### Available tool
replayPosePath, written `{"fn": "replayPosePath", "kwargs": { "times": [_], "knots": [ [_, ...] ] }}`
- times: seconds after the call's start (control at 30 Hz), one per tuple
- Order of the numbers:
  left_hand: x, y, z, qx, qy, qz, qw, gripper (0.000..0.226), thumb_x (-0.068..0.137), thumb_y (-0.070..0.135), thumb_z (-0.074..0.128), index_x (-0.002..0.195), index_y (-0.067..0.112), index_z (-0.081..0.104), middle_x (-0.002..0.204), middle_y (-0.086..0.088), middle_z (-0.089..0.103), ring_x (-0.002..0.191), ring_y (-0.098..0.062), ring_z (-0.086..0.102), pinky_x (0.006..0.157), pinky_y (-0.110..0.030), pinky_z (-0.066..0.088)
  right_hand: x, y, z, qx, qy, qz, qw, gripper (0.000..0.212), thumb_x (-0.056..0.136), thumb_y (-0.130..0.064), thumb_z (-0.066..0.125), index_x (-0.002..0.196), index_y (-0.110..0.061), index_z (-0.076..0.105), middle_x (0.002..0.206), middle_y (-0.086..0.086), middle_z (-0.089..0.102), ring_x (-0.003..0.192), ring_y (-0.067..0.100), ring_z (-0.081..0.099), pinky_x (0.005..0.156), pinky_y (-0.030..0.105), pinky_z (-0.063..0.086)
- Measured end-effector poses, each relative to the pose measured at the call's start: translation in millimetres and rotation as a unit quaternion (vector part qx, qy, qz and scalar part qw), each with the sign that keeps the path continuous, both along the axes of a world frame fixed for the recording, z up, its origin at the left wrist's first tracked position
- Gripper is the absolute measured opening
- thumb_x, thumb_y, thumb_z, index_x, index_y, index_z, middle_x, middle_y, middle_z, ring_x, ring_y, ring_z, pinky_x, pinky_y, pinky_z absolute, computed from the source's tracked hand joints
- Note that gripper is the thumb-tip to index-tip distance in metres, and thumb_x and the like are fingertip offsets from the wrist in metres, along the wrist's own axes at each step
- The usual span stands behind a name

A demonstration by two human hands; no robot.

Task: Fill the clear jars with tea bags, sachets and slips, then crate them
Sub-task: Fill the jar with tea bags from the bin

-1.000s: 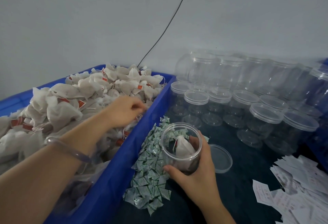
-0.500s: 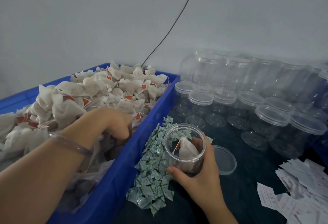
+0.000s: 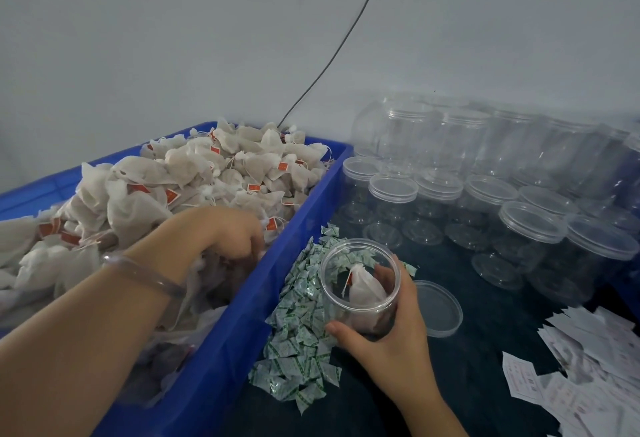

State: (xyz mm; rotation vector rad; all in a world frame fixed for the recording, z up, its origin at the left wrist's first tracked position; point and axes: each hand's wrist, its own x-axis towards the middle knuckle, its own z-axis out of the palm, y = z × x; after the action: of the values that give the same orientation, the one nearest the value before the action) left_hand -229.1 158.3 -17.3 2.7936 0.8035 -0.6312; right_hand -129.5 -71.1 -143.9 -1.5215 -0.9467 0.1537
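- Left hand (image 3: 239, 235): inside the blue bin (image 3: 304, 215), close to its right wall. Knuckles up, fingers curled down into the heap of tea bags (image 3: 207, 173). Fingertips are buried, so I cannot tell whether they grip a bag. Clear bangle (image 3: 145, 274) on that wrist.
- Right hand (image 3: 391, 325): wrapped round the open jar (image 3: 360, 284), thumb on the near wall, fingers behind.
- The open jar sits just outside the bin's right wall, at the edge of the sachets (image 3: 298, 332) banked against that wall.
- Key relation: the jar mouth lies right of the left hand, across the bin wall and a little nearer the person. Judgement: any bag must clear the rim, then drop into the mouth. The left hand is the nearer to the bags; the right is occupied steadying.
- One bag with string shows inside the jar; the bottom is murky, more possible.
- Loose lid (image 3: 438, 308) lies beyond the jar from the bin.
- Slips (image 3: 588, 367) lie farther out, cut by the frame edge.
- Lidded jars (image 3: 485, 194) stand off the bin's far right corner; the rear rows blur together.
- The bin's left end is cut off.
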Motion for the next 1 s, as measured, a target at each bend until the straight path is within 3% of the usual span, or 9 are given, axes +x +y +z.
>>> {"fn": "replayPosePath", "kwargs": {
  "times": [0.13, 0.3, 0.4, 0.47, 0.6, 0.67, 0.77, 0.9, 1.0],
  "knots": [
    [-10.7, 13.7, 2.6, -0.124, -0.201, 0.058, 0.970, 0.001, 0.093, 0.024, 0.061, 0.093, 0.023, 0.062, 0.088, 0.001, 0.063, 0.072, -0.008, 0.058, 0.061, -0.019, 0.047, 0.3, 0.5, -0.8, 0.002, 0.003, -0.003, 1.000, 0.113, 0.048, -0.055, 0.087, 0.144, -0.045, 0.029, 0.133, -0.035, 0.045, 0.129, -0.009, 0.043, 0.101, 0.008, 0.038],
    [-6.0, 3.9, 12.6, -0.278, -0.427, 0.170, 0.843, 0.012, 0.091, 0.012, 0.061, 0.101, 0.019, 0.061, 0.109, -0.013, 0.067, 0.101, -0.030, 0.066, 0.092, -0.054, 0.052, 0.3, 1.4, -2.5, -0.007, 0.005, 0.001, 1.000, 0.115, 0.049, -0.056, 0.087, 0.146, -0.045, 0.028, 0.135, -0.033, 0.044, 0.131, -0.006, 0.043, 0.105, 0.017, 0.042],
    [-5.8, -16.4, 20.8, -0.398, -0.507, 0.131, 0.754, 0.033, 0.087, 0.001, 0.061, 0.110, 0.025, 0.063, 0.106, -0.001, 0.069, 0.094, -0.024, 0.071, 0.079, -0.054, 0.058, 0.4, 1.4, -2.6, -0.008, 0.005, 0.000, 1.000, 0.113, 0.050, -0.056, 0.088, 0.146, -0.045, 0.028, 0.135, -0.034, 0.044, 0.131, -0.007, 0.042, 0.103, 0.012, 0.040],
    [-2.6, -36.0, 23.4, -0.432, -0.519, 0.076, 0.734, 0.031, 0.078, 0.003, 0.064, 0.102, 0.024, 0.068, 0.093, 0.008, 0.069, 0.082, -0.017, 0.070, 0.068, -0.043, 0.060, 0.3, 1.8, -2.5, -0.012, 0.002, -0.003, 1.000, 0.115, 0.050, -0.056, 0.087, 0.147, -0.043, 0.028, 0.136, -0.033, 0.043, 0.131, -0.007, 0.041, 0.103, 0.011, 0.040],
    [12.3, -65.6, 10.8, -0.362, -0.528, 0.009, 0.768, 0.012, 0.079, 0.014, 0.070, 0.081, 0.019, 0.059, 0.095, -0.011, 0.065, 0.086, -0.025, 0.060, 0.073, -0.034, 0.050, 0.2, 3.1, -2.0, -0.019, 0.003, -0.001, 1.000, 0.118, 0.050, -0.055, 0.088, 0.150, -0.035, 0.028, 0.143, -0.021, 0.044, 0.134, -0.001, 0.040, 0.109, 0.028, 0.041],
    [17.5, -74.0, 3.4, -0.328, -0.492, -0.045, 0.805, 0.013, 0.083, 0.018, 0.070, 0.081, 0.023, 0.058, 0.096, -0.001, 0.072, 0.095, -0.016, 0.067, 0.086, -0.028, 0.055, 0.2, 3.6, -2.0, -0.018, 0.002, 0.001, 1.000, 0.119, 0.051, -0.052, 0.089, 0.150, -0.031, 0.028, 0.144, -0.016, 0.045, 0.135, 0.003, 0.042, 0.110, 0.032, 0.041],
    [21.2, -77.9, -3.1, -0.279, -0.413, -0.108, 0.860, 0.013, 0.082, 0.025, 0.074, 0.089, 0.028, 0.063, 0.100, 0.015, 0.069, 0.101, 0.000, 0.063, 0.096, -0.023, 0.048, 0.1, 3.5, -2.5, -0.017, 0.007, 0.000, 1.000, 0.117, 0.050, -0.052, 0.088, 0.149, -0.033, 0.028, 0.140, -0.016, 0.047, 0.131, 0.000, 0.045, 0.105, 0.017, 0.041],
    [20.0, -47.7, 2.3, -0.172, -0.454, -0.039, 0.874, 0.012, 0.091, 0.023, 0.063, 0.094, 0.034, 0.064, 0.096, 0.019, 0.067, 0.094, 0.005, 0.061, 0.088, -0.015, 0.046, 0.9, 2.1, -2.5, -0.013, 0.018, -0.011, 1.000, 0.116, 0.047, -0.055, 0.086, 0.147, -0.040, 0.029, 0.138, -0.021, 0.046, 0.128, -0.007, 0.043, 0.102, 0.009, 0.038],
    [10.6, -10.2, -0.4, -0.019, -0.359, 0.041, 0.932, 0.019, 0.096, 0.017, 0.055, 0.111, 0.021, 0.067, 0.107, 0.009, 0.064, 0.090, -0.005, 0.056, 0.085, -0.023, 0.042, 0.6, 1.6, -3.5, -0.019, 0.014, -0.004, 1.000, 0.117, 0.047, -0.056, 0.086, 0.148, -0.042, 0.027, 0.139, -0.023, 0.045, 0.130, -0.007, 0.042, 0.105, 0.013, 0.039]
  ]
}}
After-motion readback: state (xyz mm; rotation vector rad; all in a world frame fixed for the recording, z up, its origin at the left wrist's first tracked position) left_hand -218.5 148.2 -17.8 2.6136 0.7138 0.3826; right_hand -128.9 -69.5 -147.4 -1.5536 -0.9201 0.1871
